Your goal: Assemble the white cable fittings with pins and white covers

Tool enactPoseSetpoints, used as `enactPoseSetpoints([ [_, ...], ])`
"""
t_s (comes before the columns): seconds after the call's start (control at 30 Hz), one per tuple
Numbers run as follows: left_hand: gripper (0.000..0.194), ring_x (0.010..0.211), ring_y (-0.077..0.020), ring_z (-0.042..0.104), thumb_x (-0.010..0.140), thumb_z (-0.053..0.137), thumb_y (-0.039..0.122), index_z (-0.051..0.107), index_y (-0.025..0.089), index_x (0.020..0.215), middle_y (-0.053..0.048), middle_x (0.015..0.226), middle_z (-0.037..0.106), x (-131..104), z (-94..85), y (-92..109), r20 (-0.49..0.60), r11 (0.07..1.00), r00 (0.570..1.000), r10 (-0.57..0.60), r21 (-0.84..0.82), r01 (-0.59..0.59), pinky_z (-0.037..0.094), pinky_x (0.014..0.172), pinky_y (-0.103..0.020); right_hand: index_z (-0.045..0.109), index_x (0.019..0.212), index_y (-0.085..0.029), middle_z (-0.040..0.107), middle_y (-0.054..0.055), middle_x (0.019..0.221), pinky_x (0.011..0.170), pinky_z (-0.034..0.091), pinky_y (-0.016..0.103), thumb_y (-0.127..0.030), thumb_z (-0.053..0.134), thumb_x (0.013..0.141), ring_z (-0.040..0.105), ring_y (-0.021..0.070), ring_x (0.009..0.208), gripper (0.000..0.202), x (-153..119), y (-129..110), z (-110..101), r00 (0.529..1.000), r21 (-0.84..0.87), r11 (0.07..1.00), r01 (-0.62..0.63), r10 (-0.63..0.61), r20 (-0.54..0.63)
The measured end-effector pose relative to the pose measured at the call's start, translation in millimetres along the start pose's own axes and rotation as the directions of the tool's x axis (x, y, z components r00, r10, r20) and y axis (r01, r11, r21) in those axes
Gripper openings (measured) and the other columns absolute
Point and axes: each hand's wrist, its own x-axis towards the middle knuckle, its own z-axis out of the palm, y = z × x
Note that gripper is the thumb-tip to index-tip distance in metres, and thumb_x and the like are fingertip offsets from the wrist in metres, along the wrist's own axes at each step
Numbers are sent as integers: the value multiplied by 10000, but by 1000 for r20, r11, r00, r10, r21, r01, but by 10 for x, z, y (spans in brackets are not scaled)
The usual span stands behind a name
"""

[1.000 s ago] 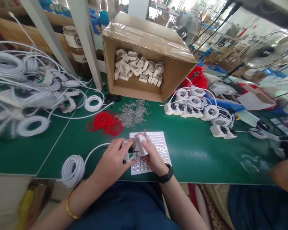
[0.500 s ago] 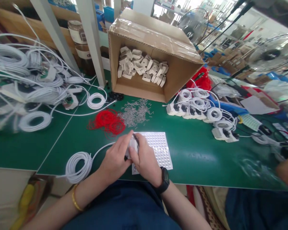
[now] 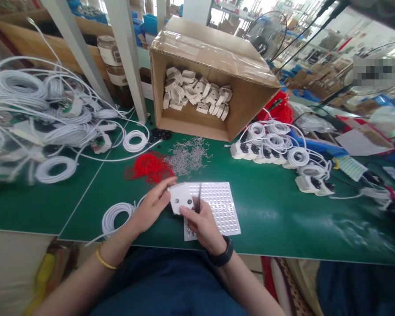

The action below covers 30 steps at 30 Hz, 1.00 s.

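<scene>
A white plastic housing (image 3: 181, 193) is held tilted between my hands, its flat face with two dark round spots turned up. My left hand (image 3: 153, 206) grips its left edge, the index finger stretched along the upper corner. My right hand (image 3: 202, 224) is closed around dark, thin tweezers (image 3: 199, 197) that point away from me, and its thumb presses on the housing's lower face. Under the hands lies a sheet of small round clear pads (image 3: 222, 206). A coil of white cable (image 3: 113, 217) lies by my left forearm, its lead running behind that hand.
A cardboard box (image 3: 217, 52) with white plastic shells (image 3: 197, 90) stands at the back. Loose screws (image 3: 189, 156) and red rings (image 3: 149, 166) lie before it. White cable coils (image 3: 19, 85) heap up at left. Corded white sockets (image 3: 246, 151) stand at right.
The housing, mostly covered by both hands before, now shows its flat face. My left hand has shifted left to its edge. The tweezers now stick up from my right hand. The view has shifted slightly.
</scene>
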Motion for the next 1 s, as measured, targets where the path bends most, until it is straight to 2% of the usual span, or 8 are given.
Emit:
enactPoseSetpoints([
  [0.1,355,880,-200,586,849,499,437,611,166,1049,-55,969,641,92,-46,44,-13,992,997,-80,100,81,442,780,-295,553,793,-144,399,-103,479,307,107,166,-351,772,629,188,6,337,343,-2,13,12,1000,31,999,-13,13,13],
  [0.3,332,724,-158,565,836,505,442,626,150,936,-18,800,631,128,66,20,-100,992,988,-115,38,119,428,648,-248,509,806,-162,353,-125,442,302,108,163,-376,766,639,173,9,326,374,-29,88,25,998,46,999,-25,27,-48],
  [0.47,370,789,-176,585,838,506,449,622,160,1038,-35,887,646,127,70,-27,-93,992,988,-125,17,127,449,704,-271,514,954,-186,483,-89,568,301,131,168,-363,759,640,216,15,338,436,-27,112,60,994,56,998,-13,19,-111],
  [0.6,374,911,-201,588,850,492,446,609,166,1069,-52,1001,652,155,40,-48,-38,989,988,-147,1,147,450,807,-306,549,1054,-179,584,-27,705,341,248,187,-336,764,616,376,54,416,512,16,67,21,993,1,999,41,-40,-111],
  [0.8,412,983,-226,580,857,468,431,542,176,1173,-84,1125,617,187,-49,-26,49,993,992,-120,13,119,449,858,-353,559,1044,-172,578,-22,673,339,259,174,-329,753,633,407,63,432,480,68,71,-39,994,-73,995,64,-70,-78],
  [0.87,594,1048,-247,553,749,625,403,433,197,1272,-94,1230,547,167,-49,-15,91,993,994,-58,103,48,439,894,-379,549,1025,-171,558,-36,633,321,230,171,-349,750,635,364,50,390,474,81,100,-26,994,-49,997,58,-62,-90],
  [0.93,790,1095,-264,523,619,743,324,363,211,1303,-94,1272,501,133,-10,-15,74,967,997,-4,253,-15,418,932,-403,539,1001,-171,551,-44,628,305,191,172,-375,738,650,304,30,351,452,94,130,-4,994,-23,999,43,-45,-104],
  [1.0,732,1091,-256,523,626,720,250,374,207,1270,-88,1242,510,99,58,-31,10,926,1000,27,376,-28,413,939,-406,532,993,-177,560,-44,640,299,186,178,-384,730,659,300,30,339,441,107,156,17,992,-21,999,43,-45,-115],
])
